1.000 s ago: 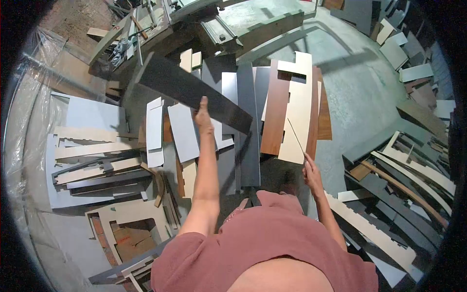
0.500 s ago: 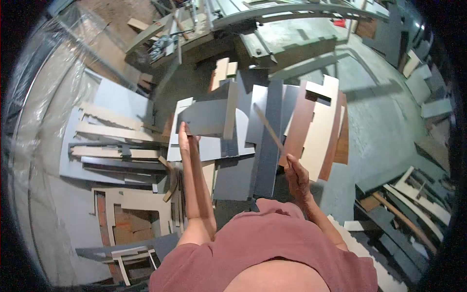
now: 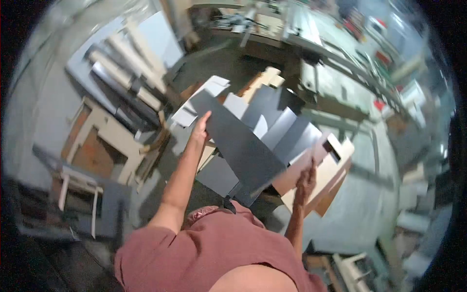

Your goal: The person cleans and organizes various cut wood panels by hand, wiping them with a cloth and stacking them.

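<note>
My left hand [image 3: 201,128] grips a long dark grey board [image 3: 238,136] near its upper left end, with the thumb along the edge. The board slants down to the right across the pile. My right hand [image 3: 305,181] is closed and blurred, in front of the cream and brown panels [image 3: 328,165]; whatever it holds does not show clearly. Beneath and behind the board lie grey panels [image 3: 260,104], white pieces [image 3: 204,95] and a flat grey sheet [image 3: 217,175].
On the left, cream and dark strips [image 3: 129,63] lie stacked on a pale sheet, above a cream cut-out frame [image 3: 104,131]. A long metal-topped bench [image 3: 335,58] runs across the back right. More offcuts [image 3: 352,272] are at the lower right.
The view has turned, shifting the surroundings. The grey board in my left hand now slants lengthwise toward my right side. The thin strip seen earlier in my right hand is no longer distinct.
</note>
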`<act>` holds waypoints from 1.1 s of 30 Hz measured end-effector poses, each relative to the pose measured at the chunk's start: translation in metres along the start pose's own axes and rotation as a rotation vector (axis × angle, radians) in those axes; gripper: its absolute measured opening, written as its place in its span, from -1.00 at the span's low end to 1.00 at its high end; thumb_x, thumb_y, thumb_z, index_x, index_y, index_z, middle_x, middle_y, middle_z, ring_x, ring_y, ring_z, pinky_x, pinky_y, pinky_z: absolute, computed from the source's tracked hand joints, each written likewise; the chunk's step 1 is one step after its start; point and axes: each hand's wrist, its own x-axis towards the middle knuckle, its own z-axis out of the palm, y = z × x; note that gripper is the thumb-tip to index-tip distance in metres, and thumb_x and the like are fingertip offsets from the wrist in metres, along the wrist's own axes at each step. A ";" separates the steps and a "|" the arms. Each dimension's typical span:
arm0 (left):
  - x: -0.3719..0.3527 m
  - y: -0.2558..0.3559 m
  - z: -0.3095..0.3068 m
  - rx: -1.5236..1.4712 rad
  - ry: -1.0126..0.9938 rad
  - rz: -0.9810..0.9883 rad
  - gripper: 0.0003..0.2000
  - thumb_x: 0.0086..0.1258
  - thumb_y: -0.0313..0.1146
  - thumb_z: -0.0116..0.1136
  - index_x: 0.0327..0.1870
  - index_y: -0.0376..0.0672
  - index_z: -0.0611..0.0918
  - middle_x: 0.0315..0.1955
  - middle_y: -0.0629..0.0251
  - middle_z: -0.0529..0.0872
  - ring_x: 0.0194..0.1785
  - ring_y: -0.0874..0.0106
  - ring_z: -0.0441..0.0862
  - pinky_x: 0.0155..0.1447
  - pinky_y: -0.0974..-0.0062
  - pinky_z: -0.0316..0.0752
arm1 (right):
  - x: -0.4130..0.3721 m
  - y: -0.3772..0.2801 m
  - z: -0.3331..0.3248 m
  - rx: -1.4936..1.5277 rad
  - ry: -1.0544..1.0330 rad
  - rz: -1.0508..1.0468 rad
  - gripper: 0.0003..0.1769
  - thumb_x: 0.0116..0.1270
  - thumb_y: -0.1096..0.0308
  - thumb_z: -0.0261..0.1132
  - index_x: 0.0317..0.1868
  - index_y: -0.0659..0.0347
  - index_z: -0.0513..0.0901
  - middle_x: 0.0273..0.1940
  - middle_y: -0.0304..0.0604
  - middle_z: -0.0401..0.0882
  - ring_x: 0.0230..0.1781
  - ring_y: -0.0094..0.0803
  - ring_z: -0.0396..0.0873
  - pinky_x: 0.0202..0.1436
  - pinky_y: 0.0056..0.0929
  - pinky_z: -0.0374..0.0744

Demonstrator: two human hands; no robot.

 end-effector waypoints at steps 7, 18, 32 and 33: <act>-0.051 0.067 0.042 0.198 0.032 0.440 -0.57 0.17 -0.21 0.21 -0.04 -0.32 0.46 -0.24 0.20 0.58 -0.18 0.35 0.54 -0.11 0.42 0.46 | 0.063 -0.066 0.003 -0.440 -0.208 -0.503 -0.61 0.36 0.40 0.00 0.20 0.06 0.38 -0.20 -0.29 0.46 -0.47 -0.72 0.27 -0.50 -0.74 0.30; -0.121 0.054 0.060 1.168 -0.058 0.935 -0.60 0.24 -0.18 0.14 -0.10 -0.35 0.42 -0.39 0.00 0.58 -0.34 0.23 0.57 -0.28 0.37 0.46 | 0.066 -0.206 0.111 -0.315 -0.537 -0.508 -0.61 0.29 0.52 0.05 0.14 0.11 0.43 0.05 -0.15 0.49 0.04 -0.43 0.46 0.03 -0.49 0.44; -0.179 -0.035 0.105 1.294 -0.391 0.330 -0.55 0.20 -0.11 0.16 -0.05 -0.28 0.42 -0.47 -0.02 0.60 -0.38 0.17 0.61 -0.33 0.30 0.45 | 0.041 0.021 -0.004 0.591 -0.314 0.357 -0.42 0.22 0.03 0.20 0.08 0.31 0.38 -0.61 -0.44 0.21 -0.72 -0.72 0.13 -0.71 -0.67 0.12; -0.177 -0.044 0.111 1.339 -0.438 0.283 -0.54 0.19 -0.10 0.16 -0.01 -0.25 0.42 -0.39 0.02 0.62 -0.30 0.23 0.61 -0.24 0.33 0.45 | 0.029 0.025 0.001 0.556 -0.239 0.411 -0.39 0.20 -0.02 0.20 0.08 0.32 0.37 -0.51 -0.39 0.31 -0.65 -0.68 0.23 -0.67 -0.65 0.22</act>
